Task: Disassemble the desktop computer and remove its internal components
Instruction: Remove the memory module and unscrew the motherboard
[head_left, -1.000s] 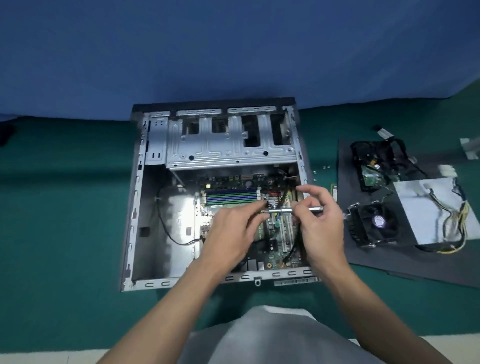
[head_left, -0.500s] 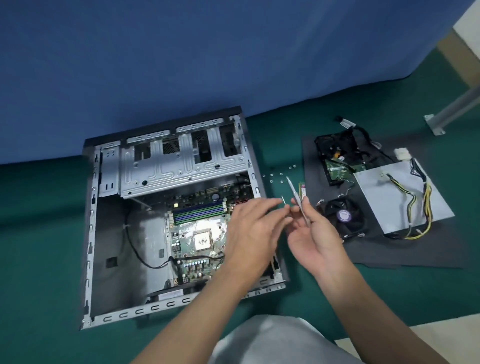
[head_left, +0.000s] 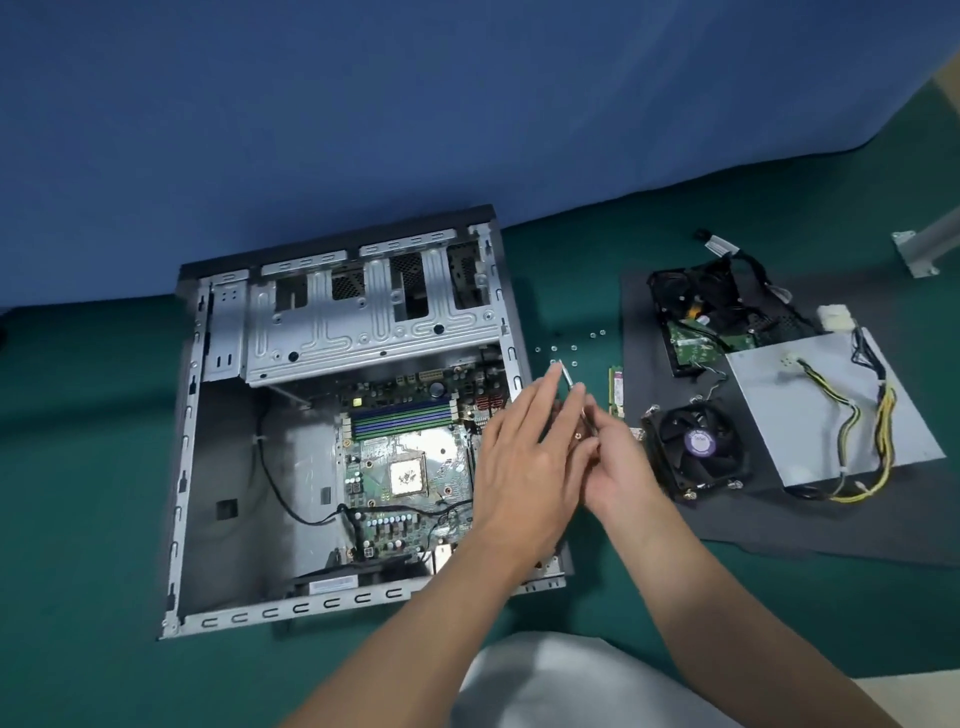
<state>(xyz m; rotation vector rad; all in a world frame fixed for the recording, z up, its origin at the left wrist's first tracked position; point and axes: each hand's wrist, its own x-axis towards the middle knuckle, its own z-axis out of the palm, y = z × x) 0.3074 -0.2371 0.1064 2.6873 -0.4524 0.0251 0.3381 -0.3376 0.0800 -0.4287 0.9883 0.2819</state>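
The desktop computer (head_left: 228, 457) lies on its side, open, on the green floor covering (head_left: 93, 467), in front of a blue backdrop and just left of the person's hands. A good share of the work looks done. On the black mat (head_left: 779, 530) to the right lie a hard drive (head_left: 696, 332) with its cables, a grey power supply (head_left: 810, 400) trailing yellow and black wires, and a cooler fan (head_left: 698, 447). A memory stick (head_left: 616, 389) rests at the mat's left edge, and several loose screws (head_left: 574, 348) are scattered on the green surface between case and mat.

What is left, by the look of it: the motherboard (head_left: 405, 467) sits in the case with its bare processor exposed, a black cable loops across the case floor, and the metal drive cage (head_left: 363, 322) is in place at the far end.

The right hand (head_left: 618, 467) grips a slim screwdriver (head_left: 569, 379), fingers curled round its handle, the shaft angled up and away over the case's right rim. The left hand (head_left: 519, 467) is spread flat with straight fingers reaching to the shaft near its tip; whether it takes a screw there is too small to tell. The likely step is clearing the board's fasteners.
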